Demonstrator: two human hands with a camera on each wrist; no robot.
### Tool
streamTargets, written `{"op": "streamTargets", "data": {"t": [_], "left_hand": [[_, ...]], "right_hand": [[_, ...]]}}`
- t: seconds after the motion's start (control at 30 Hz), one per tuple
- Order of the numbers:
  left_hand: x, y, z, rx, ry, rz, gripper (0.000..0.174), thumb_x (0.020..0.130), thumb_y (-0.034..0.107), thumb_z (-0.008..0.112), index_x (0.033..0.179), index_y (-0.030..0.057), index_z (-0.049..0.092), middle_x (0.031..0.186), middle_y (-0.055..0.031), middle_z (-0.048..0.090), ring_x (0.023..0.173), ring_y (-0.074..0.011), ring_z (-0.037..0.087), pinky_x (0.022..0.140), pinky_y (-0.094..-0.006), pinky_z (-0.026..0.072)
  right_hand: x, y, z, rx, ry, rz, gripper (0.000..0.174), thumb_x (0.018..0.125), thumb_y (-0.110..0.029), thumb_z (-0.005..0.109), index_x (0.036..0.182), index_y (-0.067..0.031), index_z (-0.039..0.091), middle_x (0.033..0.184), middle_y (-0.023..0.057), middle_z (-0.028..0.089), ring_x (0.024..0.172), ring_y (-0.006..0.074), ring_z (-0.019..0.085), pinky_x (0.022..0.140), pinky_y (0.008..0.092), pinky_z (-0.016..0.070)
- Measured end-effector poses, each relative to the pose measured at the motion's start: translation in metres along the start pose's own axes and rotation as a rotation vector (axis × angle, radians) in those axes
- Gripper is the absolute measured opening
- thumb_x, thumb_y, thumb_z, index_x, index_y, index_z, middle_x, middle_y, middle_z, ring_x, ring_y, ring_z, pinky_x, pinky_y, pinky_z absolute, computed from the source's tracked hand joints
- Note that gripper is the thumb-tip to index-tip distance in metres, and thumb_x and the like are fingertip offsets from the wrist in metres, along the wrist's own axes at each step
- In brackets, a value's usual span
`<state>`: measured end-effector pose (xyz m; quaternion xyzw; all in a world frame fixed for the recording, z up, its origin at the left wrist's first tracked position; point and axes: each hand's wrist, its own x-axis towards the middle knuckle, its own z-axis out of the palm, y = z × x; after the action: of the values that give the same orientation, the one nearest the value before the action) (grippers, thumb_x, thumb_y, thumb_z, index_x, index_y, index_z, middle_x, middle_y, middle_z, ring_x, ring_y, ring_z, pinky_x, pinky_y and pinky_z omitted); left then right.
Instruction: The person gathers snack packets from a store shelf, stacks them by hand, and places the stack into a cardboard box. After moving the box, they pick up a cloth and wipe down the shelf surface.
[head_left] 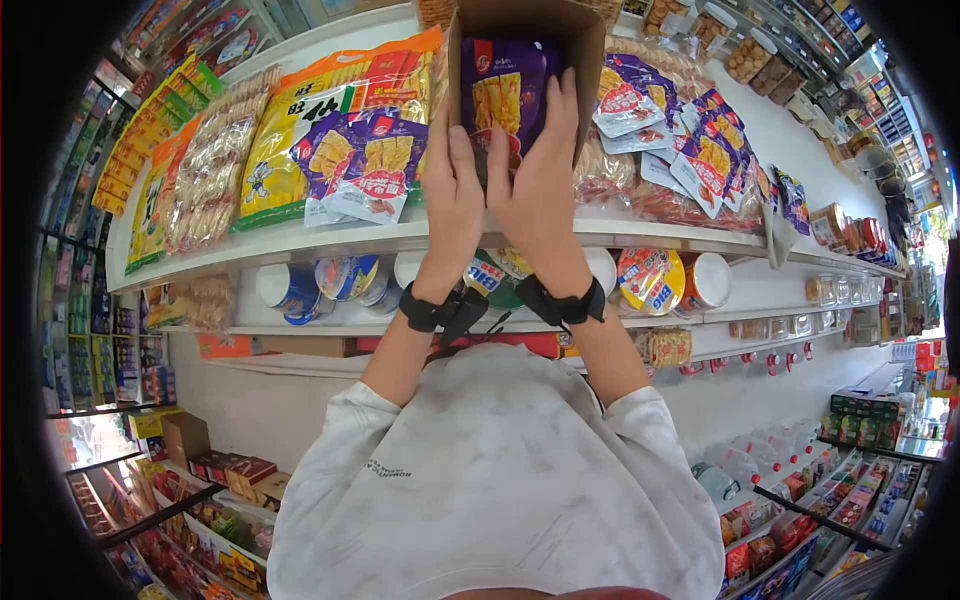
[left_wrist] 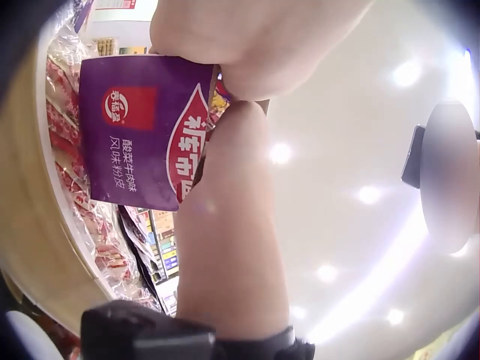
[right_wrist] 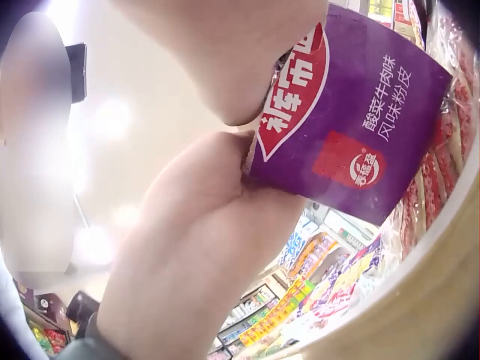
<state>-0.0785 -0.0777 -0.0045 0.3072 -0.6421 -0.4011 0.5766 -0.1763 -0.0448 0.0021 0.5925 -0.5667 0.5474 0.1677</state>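
Observation:
A box with a brown inside (head_left: pixel 583 60) stands open towards the head view at the top centre, with a purple snack packet (head_left: pixel 510 90) in it. My left hand (head_left: pixel 453 200) grips the box's left wall, fingers along the outside and thumb at the opening. With fairly straight fingers reaching inside, my right hand (head_left: pixel 543 180) touches the packet. The box's purple printed face (left_wrist: pixel 135 135) shows in the left wrist view beside my left hand (left_wrist: pixel 247 37), and in the right wrist view the same face (right_wrist: pixel 367 112) is beside my right hand (right_wrist: pixel 232 52).
Loose purple-and-white packets (head_left: pixel 375 165) lie on yellow bags at the left, and more packets (head_left: pixel 715 150) lie on clear bags at the right. The white shelf edge (head_left: pixel 350 238) runs under my hands, with instant-noodle tubs (head_left: pixel 650 280) on the shelf below.

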Motion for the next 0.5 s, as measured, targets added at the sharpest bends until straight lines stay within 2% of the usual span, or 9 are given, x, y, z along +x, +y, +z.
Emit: {"op": "streamTargets", "data": {"t": [0.03, 0.1, 0.13, 0.2, 0.27, 0.3, 0.33, 0.4, 0.5], "left_hand": [[0.000, -0.003, 0.001, 0.022, 0.015, 0.012, 0.049, 0.113, 0.023, 0.039, 0.153, -0.0047, 0.042, 0.148, -0.0235, 0.055, 0.133, -0.0286, 0.055, 0.110, -0.0371, 0.0414], [-0.002, -0.011, 0.003, 0.071, 0.042, 0.032, 0.048, 0.113, 0.023, 0.040, 0.152, -0.0053, 0.043, 0.145, -0.0233, 0.058, 0.130, -0.0275, 0.057, 0.108, -0.0368, 0.0430], [0.000, -0.008, 0.002, 0.050, 0.034, -0.031, 0.048, 0.113, 0.022, 0.039, 0.151, -0.0056, 0.044, 0.144, -0.0234, 0.058, 0.130, -0.0271, 0.058, 0.108, -0.0365, 0.0434], [0.004, -0.001, -0.001, 0.005, 0.024, -0.157, 0.047, 0.113, 0.021, 0.039, 0.151, -0.0063, 0.045, 0.143, -0.0237, 0.060, 0.129, -0.0263, 0.059, 0.107, -0.0359, 0.0444], [0.005, -0.018, 0.002, 0.048, 0.048, -0.016, 0.046, 0.113, 0.024, 0.042, 0.149, -0.0052, 0.048, 0.111, -0.0107, 0.061, 0.096, -0.0151, 0.052, 0.081, -0.0300, 0.0441], [0.005, -0.021, 0.002, 0.090, 0.043, 0.025, 0.046, 0.114, 0.024, 0.042, 0.149, -0.0046, 0.048, 0.102, -0.0069, 0.060, 0.086, -0.0118, 0.049, 0.073, -0.0284, 0.0430], [0.004, -0.023, 0.001, 0.131, 0.039, 0.067, 0.045, 0.114, 0.024, 0.043, 0.148, -0.0040, 0.049, 0.094, -0.0031, 0.060, 0.077, -0.0086, 0.047, 0.065, -0.0268, 0.0420], [0.001, -0.022, 0.002, 0.220, 0.029, 0.101, 0.045, 0.113, 0.023, 0.043, 0.149, -0.0030, 0.049, 0.092, -0.0017, 0.059, 0.073, -0.0074, 0.043, 0.061, -0.0268, 0.0389], [-0.002, -0.024, 0.003, 0.256, 0.046, 0.160, 0.044, 0.113, 0.022, 0.043, 0.149, -0.0030, 0.049, 0.092, -0.0033, 0.060, 0.071, -0.0081, 0.042, 0.060, -0.0275, 0.0385]], "right_hand": [[-0.002, 0.000, -0.001, -0.071, 0.057, -0.085, 0.068, 0.096, -0.007, 0.061, 0.152, 0.0118, 0.028, 0.160, 0.0343, 0.030, 0.145, 0.0512, 0.036, 0.117, 0.0546, 0.0334], [-0.004, -0.005, -0.015, -0.100, 0.018, -0.124, 0.066, 0.096, -0.007, 0.062, 0.151, 0.0115, 0.033, 0.159, 0.0331, 0.033, 0.146, 0.0514, 0.035, 0.118, 0.0548, 0.0327], [-0.005, -0.009, -0.024, -0.115, -0.001, -0.143, 0.065, 0.095, -0.007, 0.062, 0.151, 0.0114, 0.035, 0.158, 0.0325, 0.034, 0.146, 0.0515, 0.034, 0.118, 0.0550, 0.0323], [-0.007, -0.021, -0.038, -0.055, -0.180, -0.066, 0.064, 0.097, -0.013, 0.061, 0.151, 0.0126, 0.036, 0.156, 0.0346, 0.036, 0.145, 0.0532, 0.035, 0.118, 0.0545, 0.0330], [-0.012, -0.027, -0.040, -0.024, -0.357, 0.006, 0.068, 0.099, -0.019, 0.060, 0.151, 0.0162, 0.032, 0.154, 0.0399, 0.034, 0.143, 0.0541, 0.037, 0.117, 0.0557, 0.0341], [-0.015, -0.025, -0.034, -0.098, -0.335, 0.038, 0.072, 0.100, -0.026, 0.059, 0.147, 0.0211, 0.031, 0.151, 0.0435, 0.035, 0.141, 0.0556, 0.039, 0.115, 0.0544, 0.0369], [-0.015, -0.022, -0.030, -0.128, -0.336, 0.091, 0.072, 0.100, -0.027, 0.059, 0.146, 0.0219, 0.032, 0.150, 0.0441, 0.035, 0.140, 0.0556, 0.040, 0.115, 0.0540, 0.0376], [-0.012, -0.014, -0.023, -0.186, -0.339, 0.187, 0.073, 0.101, -0.027, 0.060, 0.144, 0.0236, 0.032, 0.149, 0.0454, 0.036, 0.139, 0.0556, 0.041, 0.114, 0.0532, 0.0390], [0.006, -0.002, -0.022, -0.190, -0.384, 0.196, 0.069, 0.100, -0.023, 0.060, 0.142, 0.0244, 0.033, 0.144, 0.0474, 0.039, 0.138, 0.0554, 0.041, 0.113, 0.0517, 0.0400]]}}
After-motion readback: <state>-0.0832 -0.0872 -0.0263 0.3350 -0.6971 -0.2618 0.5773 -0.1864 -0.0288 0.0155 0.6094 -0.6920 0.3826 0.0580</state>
